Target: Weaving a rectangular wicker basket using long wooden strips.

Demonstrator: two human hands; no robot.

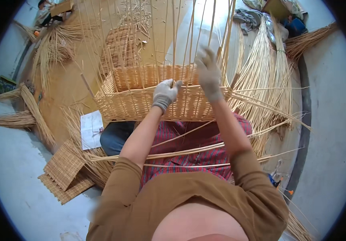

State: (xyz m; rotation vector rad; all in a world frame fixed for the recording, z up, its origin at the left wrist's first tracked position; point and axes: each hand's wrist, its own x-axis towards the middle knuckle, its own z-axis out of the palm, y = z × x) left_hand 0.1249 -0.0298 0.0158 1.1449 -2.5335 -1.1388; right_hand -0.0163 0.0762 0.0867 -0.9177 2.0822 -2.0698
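Observation:
A rectangular wicker basket (149,105) rests across my lap, with tall upright canes (173,36) rising from its walls. My left hand (166,93), in a pale knitted glove, is closed at the top of the near wall, thumb and fingers pinching the woven rim. My right hand (209,74), gloved the same way, is raised over the right part of that wall among the uprights. Motion smears its fingers, and whether a strand is in them is unclear. Long loose strands (269,105) stick out to the right from the basket's right end.
More canes (173,153) lie across the patterned cloth on my lap. Bundles of cane (261,64) spread on the right. Woven panels (66,168) and a white paper (91,129) lie at left; another woven piece (120,46) stands beyond the basket. A person (44,14) sits far left.

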